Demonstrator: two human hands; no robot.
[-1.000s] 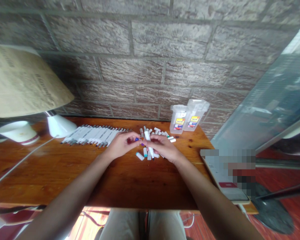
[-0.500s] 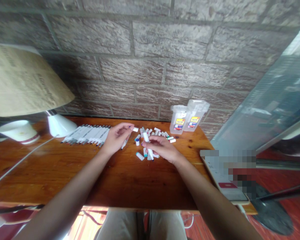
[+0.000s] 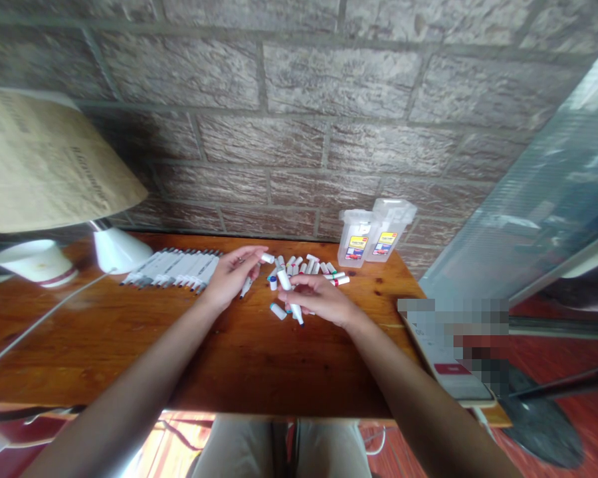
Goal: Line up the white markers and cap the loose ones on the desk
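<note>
My left hand point(image 3: 234, 273) is closed, pinching a small white marker cap point(image 3: 268, 257) between thumb and fingertips. In my right hand point(image 3: 323, 299) a white marker point(image 3: 290, 297) is gripped at a slant, its dark tip pointing down toward me. Beneath and behind the right hand lies a scatter of loose caps point(image 3: 303, 265), white with coloured ends; the hand hides some. One cap with a teal end point(image 3: 278, 311) rests on the near side. Left of my left hand, several markers point(image 3: 174, 269) lie side by side in a row. Another marker point(image 3: 246, 287) lies just right of that hand.
Two clear plastic cases point(image 3: 355, 239) stand at the table's back right. At the left are a lamp point(image 3: 119, 249), its cord and a paper cup point(image 3: 37, 262). A flat box-like object point(image 3: 453, 372), partly blurred, sits at the right edge. A brick wall point(image 3: 289, 139) rises behind the wooden table point(image 3: 259, 372).
My right hand has shifted slightly left with the marker, whose upper end now leans further left. My left hand keeps hold of the cap and has barely moved.
</note>
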